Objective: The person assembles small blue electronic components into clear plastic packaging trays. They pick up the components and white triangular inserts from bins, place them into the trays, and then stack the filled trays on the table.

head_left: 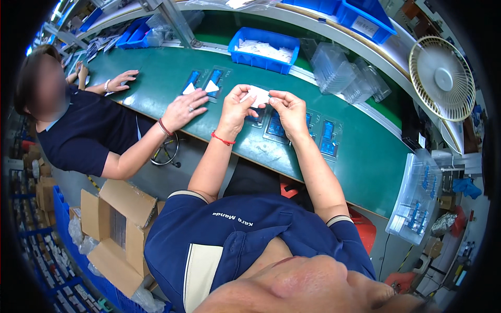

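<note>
A small white paper piece [259,96] is held up over the green bench between both of my hands. My left hand [236,110], with a red cord at the wrist, pinches its left side. My right hand [290,111] has thumb and fingertips closed on its right edge. Below them lie clear plastic blister trays with blue parts; one blue-filled tray [274,127] is partly hidden by my right hand, and another tray [329,139] lies to its right. Left of my hands, a co-worker's hand [186,109] reaches near two trays topped with white paper pieces [212,86].
A blue bin [265,50] of white papers stands at the bench's back. Stacked clear trays [334,68] lean beside it. A fan [442,78] is at the right, near a clear container [416,201] of blue parts. An open cardboard box [119,229] sits at lower left.
</note>
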A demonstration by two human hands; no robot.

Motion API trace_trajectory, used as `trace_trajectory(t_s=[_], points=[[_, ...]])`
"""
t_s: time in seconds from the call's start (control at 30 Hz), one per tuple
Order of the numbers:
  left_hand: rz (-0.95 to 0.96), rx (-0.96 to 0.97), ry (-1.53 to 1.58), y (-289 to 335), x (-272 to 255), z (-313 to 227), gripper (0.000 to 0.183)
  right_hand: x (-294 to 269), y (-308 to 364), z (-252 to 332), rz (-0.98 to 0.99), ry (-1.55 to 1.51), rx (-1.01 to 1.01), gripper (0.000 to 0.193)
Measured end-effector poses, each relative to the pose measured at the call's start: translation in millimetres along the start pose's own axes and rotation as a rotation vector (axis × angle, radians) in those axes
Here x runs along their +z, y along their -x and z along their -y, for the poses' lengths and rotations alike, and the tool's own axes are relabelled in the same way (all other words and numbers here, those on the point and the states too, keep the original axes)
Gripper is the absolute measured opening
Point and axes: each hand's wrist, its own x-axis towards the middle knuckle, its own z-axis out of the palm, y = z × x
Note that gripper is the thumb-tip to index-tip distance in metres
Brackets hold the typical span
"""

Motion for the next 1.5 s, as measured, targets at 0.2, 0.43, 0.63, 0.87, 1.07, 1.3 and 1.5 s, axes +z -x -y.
trace_trajectory(t_s=[0.2, 0.43, 0.63, 0.87, 1.07, 1.3, 1.5], points=[[-0.259, 0.034, -0.029, 19.0, -35.6, -3.9, 0.018, 13.3, -15.8, -24.2, 0.014, 0.302, -0.07, 0.018], [-0.25, -0.004, -0.064, 33.0, -34.8, -3.2, 0.028, 21.9, -9.7, -15.1, 0.042, 0.799, -0.409, 0.014], [-0.104, -0.028, -0.199, 34.1, -13.4, 10.4, 0.032, 1.8, -2.9, -11.0, 0.166, 0.359, -0.1, 0.017], [-0.103, -0.042, -0.189, 37.4, -4.0, 13.3, 0.033, -45.3, 16.3, -16.2, 0.029, 0.939, -0.358, 0.014], [0.052, -0.11, -0.166, 39.0, 20.0, 23.7, 0.039, -35.5, 40.1, 3.0, -0.019, 0.662, -0.296, 0.013], [0.108, -0.065, -0.194, 35.5, 28.1, 37.7, 0.05, -81.3, 69.1, 11.2, -0.207, 1.366, -0.83, 0.015], [0.252, -0.192, -0.192, 39.9, 56.4, 35.8, 0.068, -90.5, 89.3, 13.6, -0.17, 1.129, -0.587, 0.026]])
